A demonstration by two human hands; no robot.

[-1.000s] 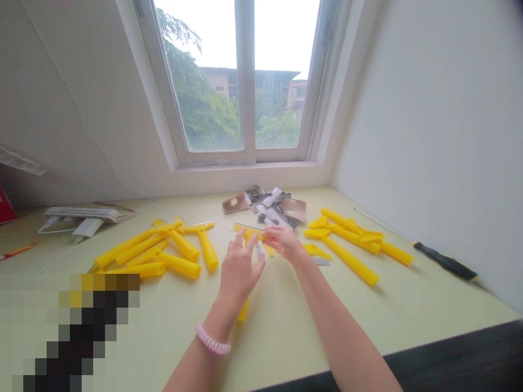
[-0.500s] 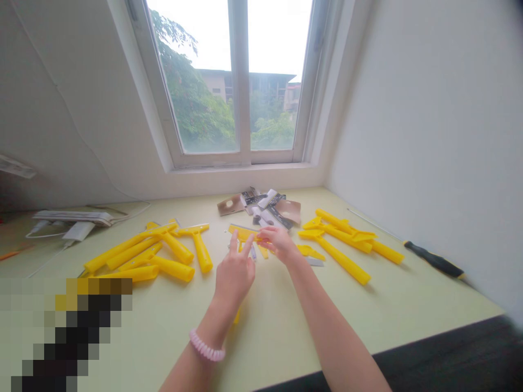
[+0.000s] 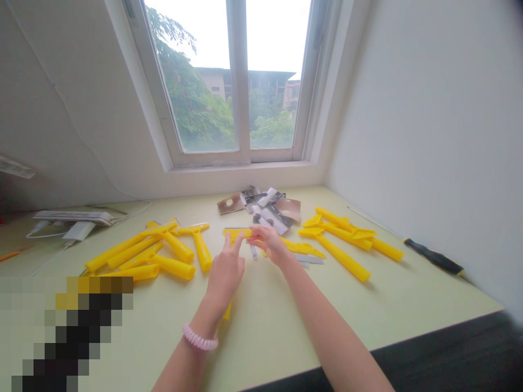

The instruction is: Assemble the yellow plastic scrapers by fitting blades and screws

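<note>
Centred over the table is a yellow scraper (image 3: 233,233) with a wide head and a thin grey blade edge along its far side. My left hand (image 3: 224,273) is wrapped round its handle, whose end shows below the wrist; two fingers stretch up onto the head. At the head's right end, my right hand (image 3: 270,243) pinches with its fingertips; any small part between them is hidden. Just right of that hand lie loose yellow head pieces (image 3: 304,248) and flat grey blades (image 3: 311,259). A small clear packet (image 3: 253,251) lies behind the hands.
Several yellow scrapers (image 3: 180,267) are piled at left, and more yellow handles (image 3: 345,255) lie at right. Cardboard packaging (image 3: 275,216) is heaped by the window. A black-handled screwdriver (image 3: 433,257) lies along the right wall; a power strip (image 3: 73,218) sits far left.
Both hands and the scraper have shifted slightly left. The right hand's fingertips stay at the head's right end, and more of the loose pieces beside it now shows.
</note>
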